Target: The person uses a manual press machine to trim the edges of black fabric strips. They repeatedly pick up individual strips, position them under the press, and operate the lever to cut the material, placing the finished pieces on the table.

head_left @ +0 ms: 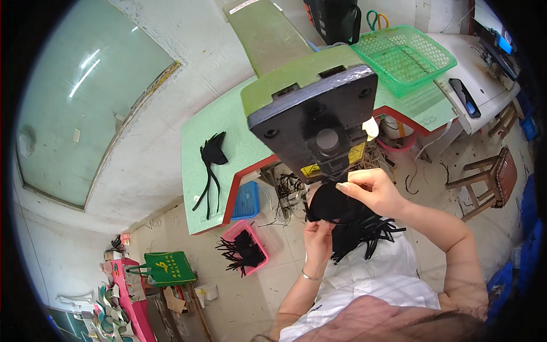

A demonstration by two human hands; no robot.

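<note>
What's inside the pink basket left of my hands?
The pink basket holds a heap of black pieces with long strips, some trailing over its left rim. The heap covers most of the bottom, so anything beneath it can't be seen.

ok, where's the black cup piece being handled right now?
The black cup piece is right of centre in the head view, held between the left hand and right hand, just below the machine's black head.
</note>
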